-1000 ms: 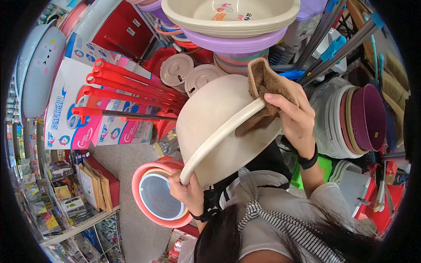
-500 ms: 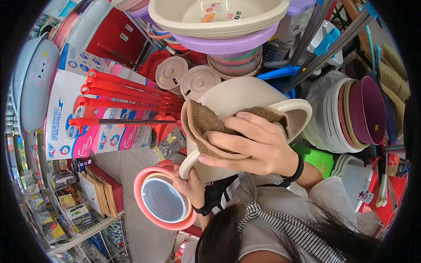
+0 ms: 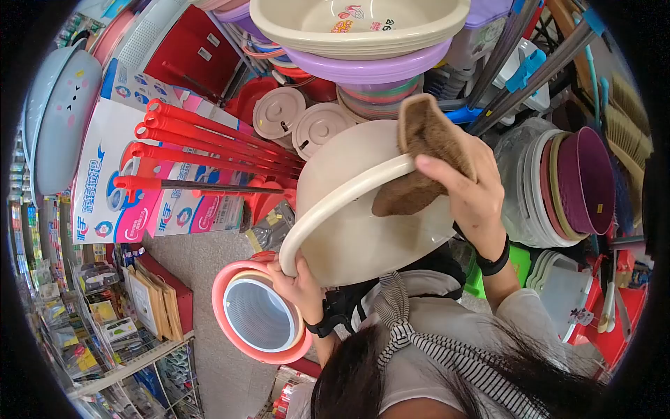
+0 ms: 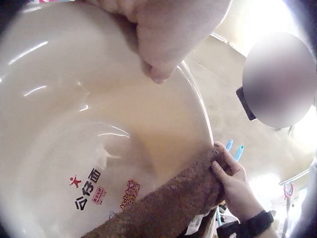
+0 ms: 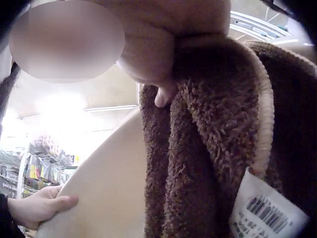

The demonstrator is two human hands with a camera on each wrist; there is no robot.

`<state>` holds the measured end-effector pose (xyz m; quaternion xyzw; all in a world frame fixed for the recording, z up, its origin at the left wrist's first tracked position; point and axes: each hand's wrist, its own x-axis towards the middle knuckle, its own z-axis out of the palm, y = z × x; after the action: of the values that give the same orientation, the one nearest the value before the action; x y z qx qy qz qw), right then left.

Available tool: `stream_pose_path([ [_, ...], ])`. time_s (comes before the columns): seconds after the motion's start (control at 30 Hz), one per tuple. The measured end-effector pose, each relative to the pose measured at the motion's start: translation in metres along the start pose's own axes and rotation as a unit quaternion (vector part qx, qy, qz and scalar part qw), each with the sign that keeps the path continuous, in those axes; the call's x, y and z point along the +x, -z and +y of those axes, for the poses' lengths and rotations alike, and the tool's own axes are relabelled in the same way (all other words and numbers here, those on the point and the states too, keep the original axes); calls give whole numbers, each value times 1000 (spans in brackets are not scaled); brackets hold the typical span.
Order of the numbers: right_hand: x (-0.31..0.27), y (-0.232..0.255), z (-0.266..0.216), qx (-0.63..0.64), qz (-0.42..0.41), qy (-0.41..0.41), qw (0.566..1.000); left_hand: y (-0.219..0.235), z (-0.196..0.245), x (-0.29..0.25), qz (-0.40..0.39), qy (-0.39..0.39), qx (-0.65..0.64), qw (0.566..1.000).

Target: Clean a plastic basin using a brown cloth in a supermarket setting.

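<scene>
Two grips in our view | left hand (image 3: pixel 300 285): fingers pinching the rim of the tilted cream basin (image 3: pixel 342 234) | right hand (image 3: pixel 476 185): fingers gripping brown cloth (image 3: pixel 434 136) over that rim, some apparently hidden behind it | basin held up near red poles (image 3: pixel 171 137)

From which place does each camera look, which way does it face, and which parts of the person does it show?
Head: worn on the head, facing forward and down at the cream basin and brown cloth; left hand, right hand and hair show.
Left wrist: on that wrist, facing into the basin, ceiling beyond; both hands and the blurred face show.
Right wrist: on that wrist, facing the cloth close up; both hands and the blurred face show.
Both wrist views share basin, cloth and hands.
</scene>
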<state>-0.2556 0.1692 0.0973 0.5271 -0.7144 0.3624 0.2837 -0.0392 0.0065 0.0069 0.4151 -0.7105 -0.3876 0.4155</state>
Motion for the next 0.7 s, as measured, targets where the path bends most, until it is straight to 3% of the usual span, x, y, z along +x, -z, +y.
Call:
stream_pose_path([
  [0.07,-9,-2,8,-13,40,-41,998,2,-4,2,8,11,0,1000],
  [0.23,-23,9,3,-24,28,-100,994,3,-8,7,-3,24,25,999],
  [0.3,-30,13,4,68,14,-232,970,5,-8,10,-6,41,21,999],
  [0.43,-53,13,17,123,-15,-303,945,6,-15,15,-7,54,11,998],
  [0.57,-60,3,10,98,36,-295,950,6,-22,24,-41,67,29,996],
  [0.63,-58,1,8,102,46,-288,951,-3,-30,31,21,-7,-35,999],
  [0.7,-56,-1,6,104,56,-283,952,0,-29,32,12,-11,-32,999],
])
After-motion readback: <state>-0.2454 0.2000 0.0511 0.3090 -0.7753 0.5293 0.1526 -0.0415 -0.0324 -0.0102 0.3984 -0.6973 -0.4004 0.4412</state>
